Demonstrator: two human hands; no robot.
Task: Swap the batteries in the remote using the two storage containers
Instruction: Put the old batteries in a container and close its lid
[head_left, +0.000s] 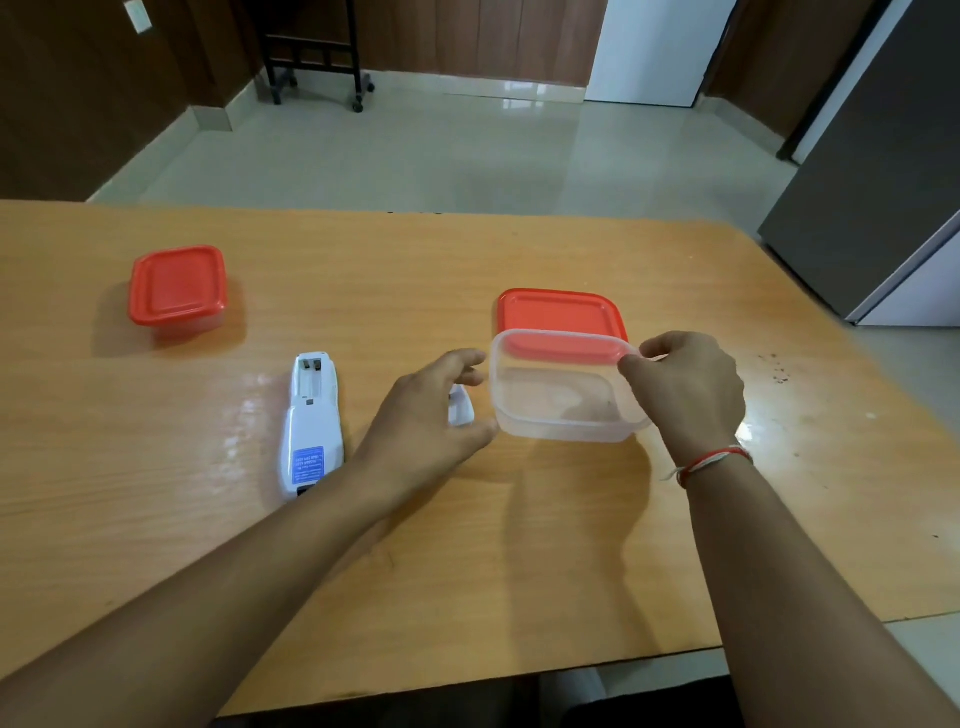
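A clear, empty-looking container (558, 400) is lifted and tilted above the table, and my right hand (685, 389) pinches its right rim. Its red lid (558, 312) lies flat on the table just behind it. My left hand (434, 410) hovers at the container's left side with relaxed, spread fingers, thumb near the wall. The white remote (311, 421) lies face down with its battery bay open and empty. The small white battery cover (460, 408) lies partly hidden behind my left hand. A second container with a red lid (176, 286) stands closed at the far left. No batteries show.
The wooden table (467, 545) ends close to my body and at the right. A grey cabinet (883, 182) stands past the right edge. A black wheeled stand (317, 57) is on the tiled floor beyond.
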